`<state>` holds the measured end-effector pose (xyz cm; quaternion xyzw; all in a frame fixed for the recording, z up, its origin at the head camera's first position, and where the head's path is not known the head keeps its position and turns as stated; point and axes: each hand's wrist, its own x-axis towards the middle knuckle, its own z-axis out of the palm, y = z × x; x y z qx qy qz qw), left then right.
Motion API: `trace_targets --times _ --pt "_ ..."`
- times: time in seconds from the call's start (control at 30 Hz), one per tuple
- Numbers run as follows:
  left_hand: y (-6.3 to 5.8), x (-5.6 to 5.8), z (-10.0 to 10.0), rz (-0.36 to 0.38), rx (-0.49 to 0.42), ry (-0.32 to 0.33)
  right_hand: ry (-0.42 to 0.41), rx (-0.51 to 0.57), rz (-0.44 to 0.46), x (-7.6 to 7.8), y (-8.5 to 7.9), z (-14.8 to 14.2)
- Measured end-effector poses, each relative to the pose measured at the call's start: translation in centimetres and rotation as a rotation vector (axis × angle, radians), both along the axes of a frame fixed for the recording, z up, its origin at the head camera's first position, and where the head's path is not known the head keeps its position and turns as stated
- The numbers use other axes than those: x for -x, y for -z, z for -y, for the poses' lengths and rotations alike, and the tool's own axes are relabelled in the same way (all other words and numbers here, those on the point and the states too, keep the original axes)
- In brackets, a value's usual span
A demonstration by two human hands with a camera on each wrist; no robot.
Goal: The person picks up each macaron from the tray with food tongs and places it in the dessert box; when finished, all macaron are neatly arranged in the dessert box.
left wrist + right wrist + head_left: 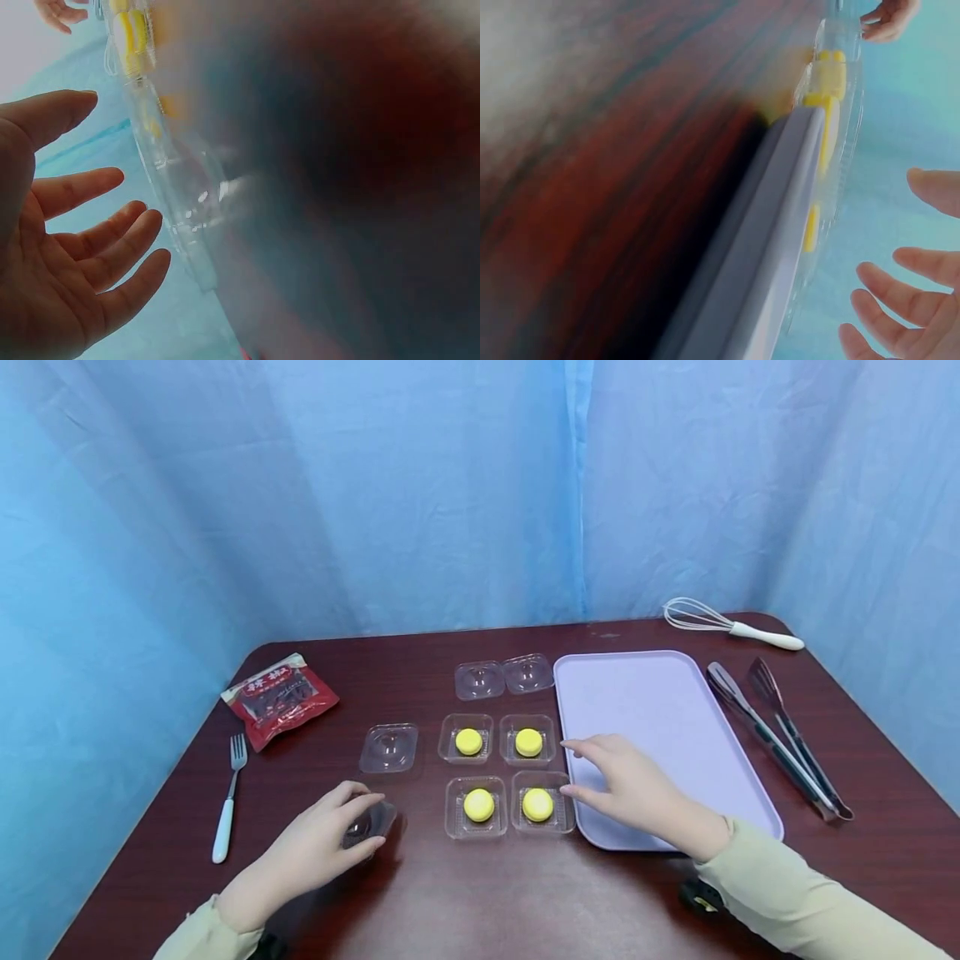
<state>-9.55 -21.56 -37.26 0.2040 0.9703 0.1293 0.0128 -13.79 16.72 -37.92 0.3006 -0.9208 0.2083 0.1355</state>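
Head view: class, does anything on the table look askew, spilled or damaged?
One mild oddity: the rear clear lid nearest the lilac tray sits turned, out of line with the neighbouring lid. No spill or damage shows.

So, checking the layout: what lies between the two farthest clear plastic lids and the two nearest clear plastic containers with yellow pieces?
Two more clear square containers, side by side, each holding one yellow round piece; the head view shows it.

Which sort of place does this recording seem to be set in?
Probably a staged tabletop recording set rather than a working kitchen: plain blue cloth hangs behind and beside the dark table, where a whisk and a fork lie spread out.
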Motion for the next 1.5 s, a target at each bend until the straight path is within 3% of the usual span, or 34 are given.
trace_targets --times 0.2,0.4,0.87,1.07,1.27,1.5 --pt "0.5 -0.6 0.3 0.060 -0.010 -0.003 -0.023 -0.023 0.029 -0.2 -0.3 1.0" --pt "0.7 -0.8 0.3 0.167 -0.010 -0.063 -0.039 -0.027 0.035 -0.5 -0.8 2.1" --pt "0.5 -0.7 0.4 0.086 -0.055 -0.128 -0.092 0.003 0.054 -0.9 -0.8 3.7" --pt "-0.6 -0.6 0.8 0.021 -0.150 -0.163 -0.096 0.019 0.081 -1.0 -1.0 4.3" --pt "-1.4 -0.5 1.0 -0.059 -0.290 -0.195 -0.122 0.038 0.054 -0.8 -1.0 4.9" --pt "-1.6 0.2 0.0 -0.041 -0.538 -0.197 -0.145 0.080 0.019 -0.5 -1.4 5.6"
